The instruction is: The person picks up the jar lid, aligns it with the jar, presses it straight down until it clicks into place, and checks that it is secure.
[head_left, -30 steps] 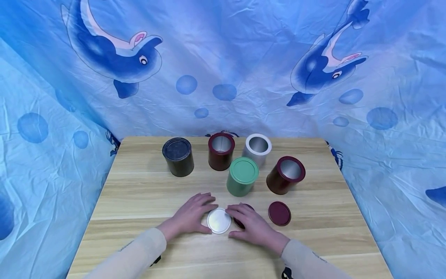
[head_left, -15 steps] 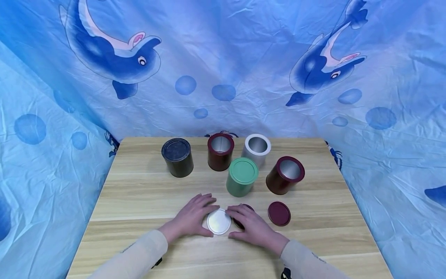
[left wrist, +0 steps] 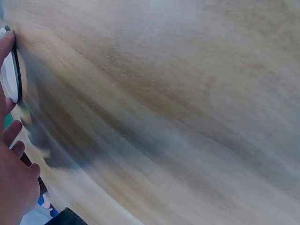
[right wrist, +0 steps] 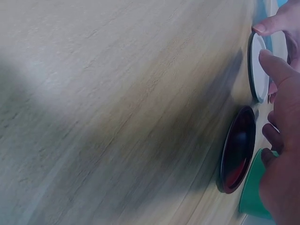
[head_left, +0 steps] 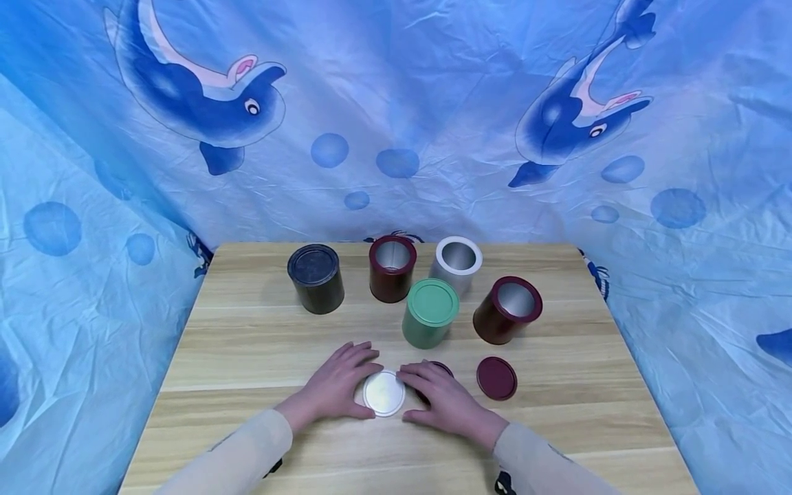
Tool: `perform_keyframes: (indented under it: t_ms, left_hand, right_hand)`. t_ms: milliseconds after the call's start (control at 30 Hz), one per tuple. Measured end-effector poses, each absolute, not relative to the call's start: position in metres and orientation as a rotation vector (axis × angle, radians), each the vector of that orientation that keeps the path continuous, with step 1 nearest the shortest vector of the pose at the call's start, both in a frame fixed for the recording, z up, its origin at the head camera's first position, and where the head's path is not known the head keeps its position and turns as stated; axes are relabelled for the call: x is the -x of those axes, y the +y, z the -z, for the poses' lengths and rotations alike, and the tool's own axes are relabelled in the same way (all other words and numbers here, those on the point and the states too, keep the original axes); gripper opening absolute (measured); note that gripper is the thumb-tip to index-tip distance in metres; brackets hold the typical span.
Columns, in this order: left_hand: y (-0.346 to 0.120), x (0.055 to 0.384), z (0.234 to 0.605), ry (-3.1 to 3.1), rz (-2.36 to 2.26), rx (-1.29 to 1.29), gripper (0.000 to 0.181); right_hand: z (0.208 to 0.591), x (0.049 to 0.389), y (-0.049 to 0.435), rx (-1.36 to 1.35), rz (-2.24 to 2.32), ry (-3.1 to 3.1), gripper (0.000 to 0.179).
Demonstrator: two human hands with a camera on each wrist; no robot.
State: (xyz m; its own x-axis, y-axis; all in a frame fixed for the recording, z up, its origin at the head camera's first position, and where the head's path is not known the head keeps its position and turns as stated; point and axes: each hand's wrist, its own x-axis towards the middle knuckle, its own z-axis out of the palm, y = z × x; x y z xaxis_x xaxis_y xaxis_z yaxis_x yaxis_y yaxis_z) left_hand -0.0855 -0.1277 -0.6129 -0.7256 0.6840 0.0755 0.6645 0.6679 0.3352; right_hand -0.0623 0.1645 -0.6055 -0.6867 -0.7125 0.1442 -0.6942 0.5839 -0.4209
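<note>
Between my two hands in the head view is a round white lid [head_left: 384, 394]. My left hand [head_left: 334, 385] grips it from the left, thumb at the near rim and index finger at the far rim. The left wrist view shows the thumb against the edge of the white lid [left wrist: 10, 70]. On the other side, my right hand [head_left: 448, 402] is spread beside it, index fingertip at the right rim and thumb a little apart from it. A dark maroon lid [right wrist: 240, 150] lies under the right fingers, mostly hidden from above.
A second maroon lid [head_left: 497, 379] lies to the right. Behind the hands stand a green lidded can [head_left: 427, 323], a black lidded can [head_left: 318, 289], open maroon cans [head_left: 391, 283] [head_left: 498, 320] and an open white can [head_left: 454, 280]. A blue dolphin-print curtain [head_left: 396, 206] borders the table.
The white lid and both hands have shifted slightly to the left. The cans and the maroon lids stay where they were.
</note>
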Motion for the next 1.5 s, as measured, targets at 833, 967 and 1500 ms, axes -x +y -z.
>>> perform_keyframes:
  t_ms: [833, 967, 1500]
  left_hand:
    - [-0.155, 0.076, 0.616, 2.867, -0.567, -1.208, 0.088]
    - [-0.156, 0.074, 0.616, 2.881, -0.576, -1.188, 0.091]
    - [-0.159, 0.075, 0.616, 2.919, -0.554, -1.202, 0.081]
  right_hand:
    - [0.612, 0.071, 0.136, 1.344, 0.530, 2.760, 0.070]
    - [0.611, 0.071, 0.132, 1.329, 0.504, 2.745, 0.069]
    - [0.610, 0.076, 0.124, 1.291, 0.441, 2.764, 0.079]
